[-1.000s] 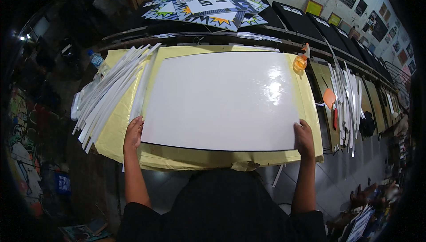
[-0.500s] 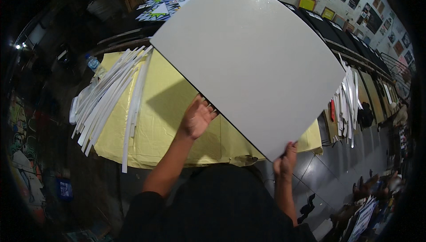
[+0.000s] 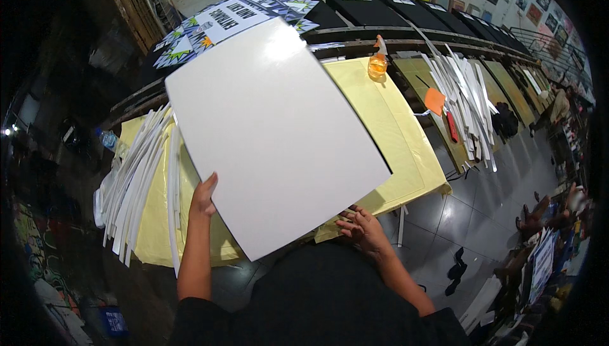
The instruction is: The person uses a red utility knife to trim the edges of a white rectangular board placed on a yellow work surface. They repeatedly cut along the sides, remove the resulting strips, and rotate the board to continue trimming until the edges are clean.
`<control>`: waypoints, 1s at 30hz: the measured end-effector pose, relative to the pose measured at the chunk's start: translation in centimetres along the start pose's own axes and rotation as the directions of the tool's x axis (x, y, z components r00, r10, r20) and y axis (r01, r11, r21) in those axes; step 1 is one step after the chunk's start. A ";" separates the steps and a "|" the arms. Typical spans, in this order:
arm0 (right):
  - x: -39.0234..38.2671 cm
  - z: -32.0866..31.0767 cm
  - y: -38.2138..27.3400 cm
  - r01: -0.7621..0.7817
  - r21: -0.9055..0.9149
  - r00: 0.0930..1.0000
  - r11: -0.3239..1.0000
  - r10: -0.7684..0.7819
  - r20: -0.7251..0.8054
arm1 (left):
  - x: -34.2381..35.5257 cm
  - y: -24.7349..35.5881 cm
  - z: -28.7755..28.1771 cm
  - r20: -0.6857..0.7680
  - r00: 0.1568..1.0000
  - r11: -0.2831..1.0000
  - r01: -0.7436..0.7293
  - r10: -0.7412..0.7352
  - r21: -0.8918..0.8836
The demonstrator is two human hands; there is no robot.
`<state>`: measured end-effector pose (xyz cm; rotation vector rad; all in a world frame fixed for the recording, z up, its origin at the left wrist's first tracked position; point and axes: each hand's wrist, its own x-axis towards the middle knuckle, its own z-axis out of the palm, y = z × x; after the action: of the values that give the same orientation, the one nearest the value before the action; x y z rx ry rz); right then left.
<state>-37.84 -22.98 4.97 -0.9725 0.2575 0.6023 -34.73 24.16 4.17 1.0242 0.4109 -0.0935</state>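
Note:
A large blank white board [image 3: 279,137] with a thin dark edge is held tilted above a table covered in yellow sheeting [image 3: 406,149]. My left hand [image 3: 204,195] grips its left edge, thumb on top and the other fingers hidden beneath. My right hand [image 3: 365,228] is at the board's near right edge, palm up, with its fingers apart and holding nothing; whether the fingertips touch the edge I cannot tell. Long white strips [image 3: 136,181] lie in a loose bundle on the table's left side.
An orange spray bottle [image 3: 377,65] stands at the table's far right. Beyond it lie more white strips [image 3: 466,98], a red-handled tool [image 3: 451,127] and an orange piece [image 3: 434,101]. Printed boards [image 3: 222,21] are stacked behind, beside a row of black panels [image 3: 368,10]. A water bottle [image 3: 106,138] is at left.
The board has turned and come nearer and to the left. My left hand has moved left along with it; my right hand has released the corner and opened. The spray bottle has come into view.

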 end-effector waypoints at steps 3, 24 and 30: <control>1.3 -0.2 -0.7 -0.003 0.017 0.999 1.000 0.003 -0.042 | -2.4 -2.6 -1.3 -0.035 0.999 0.991 -0.002 -0.003 -0.131; 9.1 -5.6 -8.7 -0.209 -0.327 0.975 0.922 0.172 -0.140 | -11.9 -10.8 3.0 -0.421 0.906 0.990 -0.020 -0.039 -0.136; 11.3 -9.4 -10.8 -0.209 -0.383 0.974 0.900 0.228 0.005 | -14.5 -14.9 7.5 -0.647 0.757 0.996 -0.064 0.091 0.065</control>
<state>-21.88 -31.27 2.05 -1.3127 0.2097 0.9054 -49.88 8.40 0.93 1.0948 1.0073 0.3491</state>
